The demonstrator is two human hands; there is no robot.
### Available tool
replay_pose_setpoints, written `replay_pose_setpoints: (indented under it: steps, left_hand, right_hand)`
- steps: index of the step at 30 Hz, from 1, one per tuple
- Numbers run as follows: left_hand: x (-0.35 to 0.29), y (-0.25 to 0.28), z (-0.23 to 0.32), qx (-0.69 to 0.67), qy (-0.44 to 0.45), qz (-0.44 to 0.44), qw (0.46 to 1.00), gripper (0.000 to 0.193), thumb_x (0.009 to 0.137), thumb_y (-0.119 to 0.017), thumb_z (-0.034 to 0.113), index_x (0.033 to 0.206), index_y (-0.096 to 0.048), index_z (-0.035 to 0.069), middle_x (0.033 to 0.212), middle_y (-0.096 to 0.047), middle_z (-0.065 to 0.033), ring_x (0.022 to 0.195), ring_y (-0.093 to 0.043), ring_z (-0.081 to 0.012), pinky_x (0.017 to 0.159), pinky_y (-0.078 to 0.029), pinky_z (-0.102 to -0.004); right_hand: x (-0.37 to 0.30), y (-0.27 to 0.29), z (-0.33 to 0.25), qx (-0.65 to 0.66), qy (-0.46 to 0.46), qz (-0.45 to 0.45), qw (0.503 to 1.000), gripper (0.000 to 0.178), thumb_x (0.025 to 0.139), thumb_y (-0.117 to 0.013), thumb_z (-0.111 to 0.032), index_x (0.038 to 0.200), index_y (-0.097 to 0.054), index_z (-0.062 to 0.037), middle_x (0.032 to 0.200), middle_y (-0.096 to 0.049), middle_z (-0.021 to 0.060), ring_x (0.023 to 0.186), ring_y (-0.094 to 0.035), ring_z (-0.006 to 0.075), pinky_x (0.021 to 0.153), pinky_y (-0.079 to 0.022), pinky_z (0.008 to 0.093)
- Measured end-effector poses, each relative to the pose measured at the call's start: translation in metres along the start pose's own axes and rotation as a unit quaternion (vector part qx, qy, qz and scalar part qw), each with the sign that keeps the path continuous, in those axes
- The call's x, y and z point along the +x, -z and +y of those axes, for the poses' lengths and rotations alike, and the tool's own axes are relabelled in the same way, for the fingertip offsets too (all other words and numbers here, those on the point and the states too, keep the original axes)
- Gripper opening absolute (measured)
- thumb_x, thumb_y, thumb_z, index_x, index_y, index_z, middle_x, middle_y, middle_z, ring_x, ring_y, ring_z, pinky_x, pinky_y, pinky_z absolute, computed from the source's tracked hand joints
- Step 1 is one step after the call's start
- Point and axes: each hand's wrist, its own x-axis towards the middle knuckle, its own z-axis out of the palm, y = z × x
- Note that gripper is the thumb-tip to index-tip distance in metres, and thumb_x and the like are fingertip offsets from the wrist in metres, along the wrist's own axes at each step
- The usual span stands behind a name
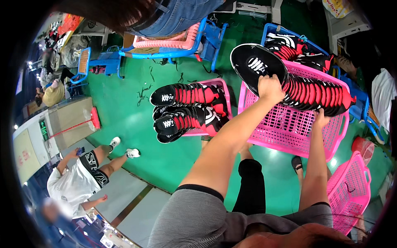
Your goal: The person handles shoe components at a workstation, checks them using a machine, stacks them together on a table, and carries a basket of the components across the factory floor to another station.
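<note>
A long stack of nested shoe uppers (316, 93), black and red with white lacing at the front, lies slantwise over a pink plastic basket (273, 138). My left hand (271, 89) is closed on the black front end of this stack. At the lower side of the other end, my right hand (320, 120) grips the stack from beneath; some of its fingers are hidden. The basket's slotted inside shows below the stack.
More uppers fill a second pink basket (225, 97) to the left. Further uppers (285, 43) lie in a blue-framed holder behind. Another pink basket (351, 194) stands at lower right. One person sits at the top; another (78, 186) walks at left. Scraps litter the green floor (136, 120).
</note>
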Motion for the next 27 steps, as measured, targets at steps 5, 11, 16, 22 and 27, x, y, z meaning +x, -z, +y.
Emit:
replay_pose_setpoints:
  steps: [5, 11, 16, 22, 27]
  left_hand:
    - [-0.057, 0.076, 0.006, -0.105, -0.071, 0.102, 0.987, 0.038, 0.058, -0.073, 0.028, 0.080, -0.057, 0.001, 0.068, -0.058, -0.0108, 0.073, -0.057, -0.0267, 0.068, -0.041, -0.0380]
    - [-0.180, 0.205, -0.027, -0.123, -0.060, 0.201, 0.970, 0.044, 0.065, -0.072, 0.033, 0.086, -0.058, -0.002, 0.072, -0.058, -0.0147, 0.071, -0.054, -0.0314, 0.066, -0.039, -0.0411]
    - [-0.300, 0.303, -0.102, -0.085, 0.015, 0.242, 0.966, 0.044, 0.064, -0.074, 0.035, 0.085, -0.062, -0.002, 0.081, -0.062, -0.0162, 0.075, -0.057, -0.0342, 0.069, -0.042, -0.0408]
    - [-0.404, 0.432, -0.229, -0.111, 0.058, 0.389, 0.913, 0.047, 0.056, -0.081, 0.027, 0.091, -0.065, 0.002, 0.090, -0.065, -0.0158, 0.083, -0.062, -0.0344, 0.077, -0.046, -0.0420]
    - [-0.448, 0.545, -0.324, -0.084, 0.048, 0.486, 0.869, 0.051, 0.055, -0.083, 0.026, 0.095, -0.064, 0.001, 0.096, -0.065, -0.0168, 0.091, -0.061, -0.0358, 0.085, -0.045, -0.0439]
  right_hand:
    - [-0.042, 0.020, -0.074, 0.016, 0.022, -0.016, 1.000, 0.030, 0.076, -0.059, 0.001, 0.105, -0.052, -0.0024, 0.088, -0.059, 0.0039, 0.065, -0.056, 0.0125, 0.049, -0.051, 0.0251]
    - [-0.164, 0.008, -0.154, 0.037, -0.010, -0.043, 0.998, 0.029, 0.079, -0.059, -0.002, 0.107, -0.049, -0.0058, 0.097, -0.056, 0.0015, 0.072, -0.053, 0.0087, 0.052, -0.043, 0.0226]
    - [-0.327, -0.044, -0.194, 0.079, 0.003, -0.149, 0.986, 0.027, 0.078, -0.054, 0.002, 0.103, -0.049, -0.0062, 0.090, -0.053, -0.0005, 0.066, -0.047, 0.0053, 0.047, -0.036, 0.0208]
    - [-0.521, -0.160, -0.250, 0.123, 0.101, -0.264, 0.951, 0.012, 0.076, -0.056, 0.001, 0.087, -0.054, -0.0030, 0.073, -0.055, -0.0005, 0.060, -0.050, 0.0069, 0.052, -0.039, 0.0210]
    - [-0.643, -0.254, -0.302, 0.131, 0.153, -0.326, 0.924, 0.029, 0.080, -0.055, 0.003, 0.108, -0.052, -0.0036, 0.086, -0.056, 0.0003, 0.067, -0.049, 0.0081, 0.057, -0.040, 0.0233]
